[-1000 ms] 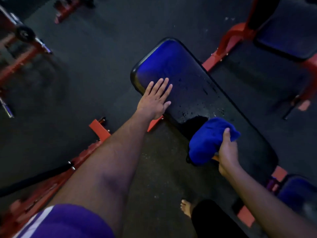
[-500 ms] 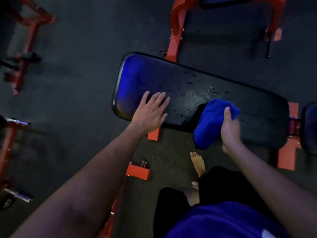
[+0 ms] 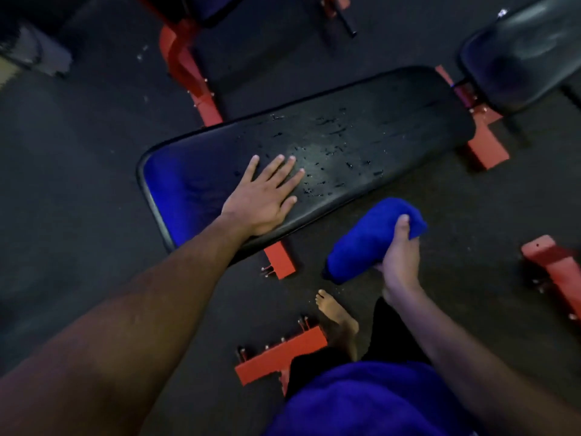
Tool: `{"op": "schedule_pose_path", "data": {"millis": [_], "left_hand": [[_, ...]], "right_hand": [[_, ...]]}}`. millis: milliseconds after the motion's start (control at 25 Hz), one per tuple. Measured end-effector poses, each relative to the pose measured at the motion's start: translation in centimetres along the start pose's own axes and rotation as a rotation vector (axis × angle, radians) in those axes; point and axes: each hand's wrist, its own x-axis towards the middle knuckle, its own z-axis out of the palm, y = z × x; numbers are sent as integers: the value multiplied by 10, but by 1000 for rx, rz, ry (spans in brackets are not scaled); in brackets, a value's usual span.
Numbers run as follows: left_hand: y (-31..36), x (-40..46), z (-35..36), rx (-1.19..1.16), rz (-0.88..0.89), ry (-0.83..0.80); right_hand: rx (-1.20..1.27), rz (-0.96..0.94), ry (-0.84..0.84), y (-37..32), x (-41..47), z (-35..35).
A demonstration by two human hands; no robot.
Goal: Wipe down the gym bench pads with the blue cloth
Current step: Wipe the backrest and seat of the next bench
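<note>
The left hand (image 3: 262, 199) lay flat, fingers straight, on the glossy droplet-flecked bench pad (image 3: 361, 133) while the right hand (image 3: 401, 256) clutched the bunched, plush blue cloth (image 3: 367, 237) beside it.

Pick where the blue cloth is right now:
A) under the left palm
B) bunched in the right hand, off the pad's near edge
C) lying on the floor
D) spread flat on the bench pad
B: the right hand grips the bunched blue cloth clear of the bench pad, while the left hand rests flat on the pad.

Right hand's fingers (image 3: 382, 268) hidden behind blue cloth (image 3: 371, 240)
</note>
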Motion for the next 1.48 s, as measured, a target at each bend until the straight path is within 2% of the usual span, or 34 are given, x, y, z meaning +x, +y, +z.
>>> {"op": "schedule_pose_path", "data": {"millis": [120, 240, 360, 440, 520, 680, 800, 920, 1080, 1160, 1240, 1480], "left_hand": [[0, 0, -1, 6, 4, 2], [-1, 3, 1, 15, 10, -16], [-2, 5, 4, 18, 17, -1], [-4, 6, 7, 18, 22, 19], [-5, 5, 10, 23, 28, 47], [-8, 8, 14, 18, 30, 40], [-8, 9, 14, 17, 33, 36], [-8, 8, 14, 14, 31, 33], [-6, 9, 11, 21, 28, 22], [-6, 9, 10, 27, 29, 18], [-6, 9, 9, 38, 28, 16], [-7, 9, 11, 33, 34, 24]], "right_hand": [[77, 31, -75, 23, -24, 55], [87, -72, -103, 26, -37, 106], [18, -48, 47, 24, -34, 142], [81, -39, 191, 19, -23, 154], [229, -76, 296, 21, 6, 155], [332, -106, 351, 9, 80, 133], [369, -53, 346, -7, 131, 110], [334, -38, 351, 6, 108, 124], [362, -7, 239, 63, 6, 170], [333, -65, 223, 68, -10, 175], [296, -98, 259, 56, 10, 164], [327, -34, 299, -1, 99, 109]]}}
